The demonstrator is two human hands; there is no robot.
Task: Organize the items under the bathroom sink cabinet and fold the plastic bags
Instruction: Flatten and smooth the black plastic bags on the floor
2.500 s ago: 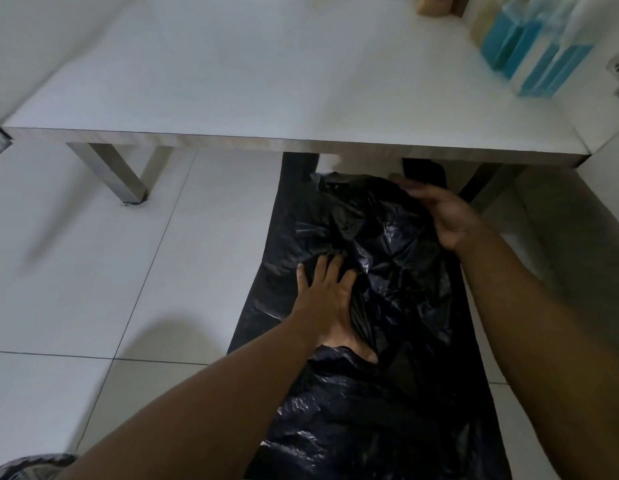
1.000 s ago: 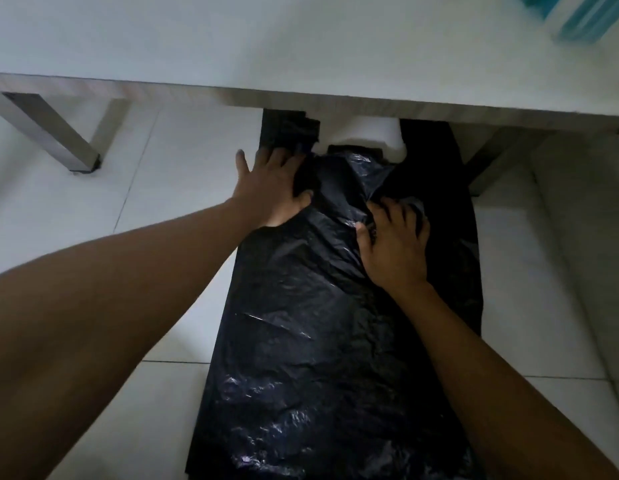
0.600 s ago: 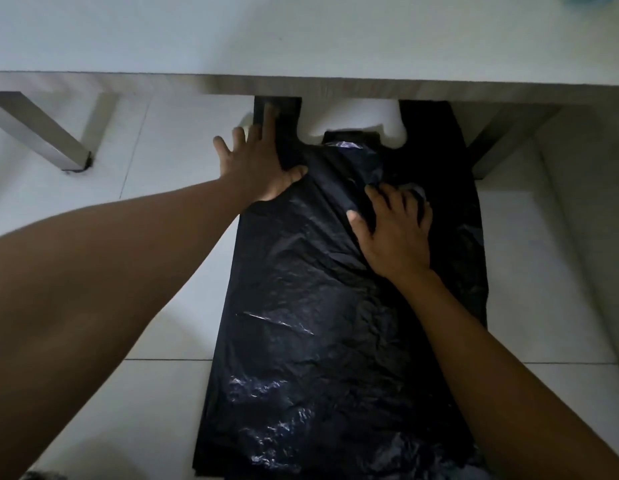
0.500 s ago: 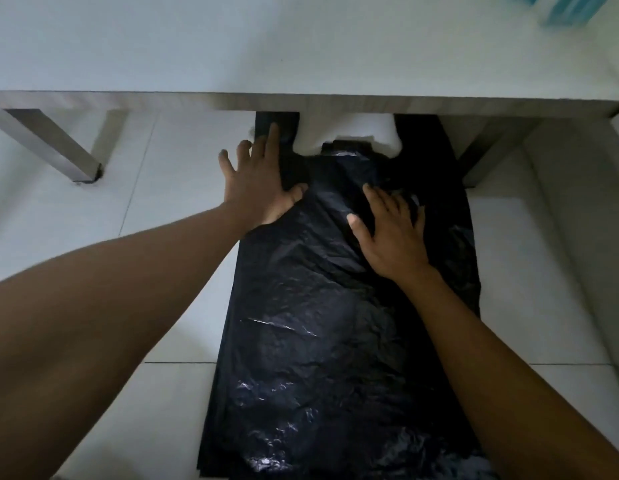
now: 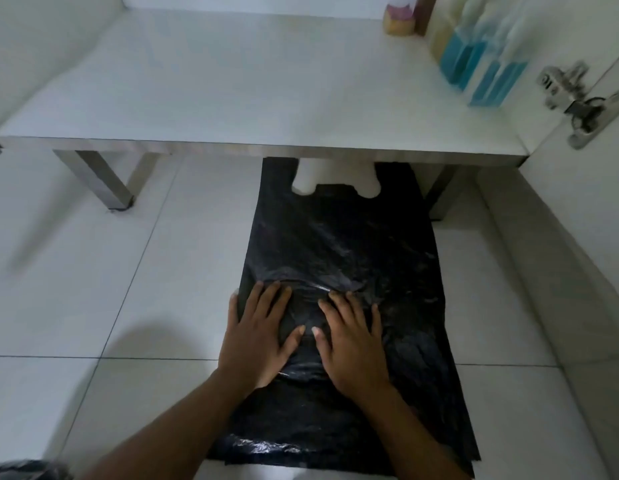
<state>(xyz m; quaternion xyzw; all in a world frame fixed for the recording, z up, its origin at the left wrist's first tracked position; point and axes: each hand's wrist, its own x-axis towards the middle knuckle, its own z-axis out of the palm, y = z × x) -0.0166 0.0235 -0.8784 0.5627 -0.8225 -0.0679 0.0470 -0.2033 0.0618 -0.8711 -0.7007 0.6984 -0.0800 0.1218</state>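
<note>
Both hands lie flat, palms down, side by side, the left hand (image 5: 258, 336) and the right hand (image 5: 351, 341) with fingers spread and thumbs almost meeting, pressing on the lower middle of a black, crinkled vest-style plastic bag (image 5: 335, 244). The bag lies lengthways on the pale tiled floor (image 5: 93, 271), its two handle loops reaching just under the front edge of the white cabinet shelf board (image 5: 232, 81), which stands on metal legs (image 5: 104, 181). It looks thin, feather-light and limp, likely slick against tile and quick to trap air, so I'd expect it to slide or puff unless one palm pins it. The side edges or bottom corners seem the best places to pinch for a fold. It lies flat and looks empty. At the shelf's far right stand two clear bottles partly filled with blue liquid (image 5: 481, 71), a yellowish bottle (image 5: 439, 39) behind them, and a small beige pot (image 5: 400, 24) whose contents I cannot make out.
</note>
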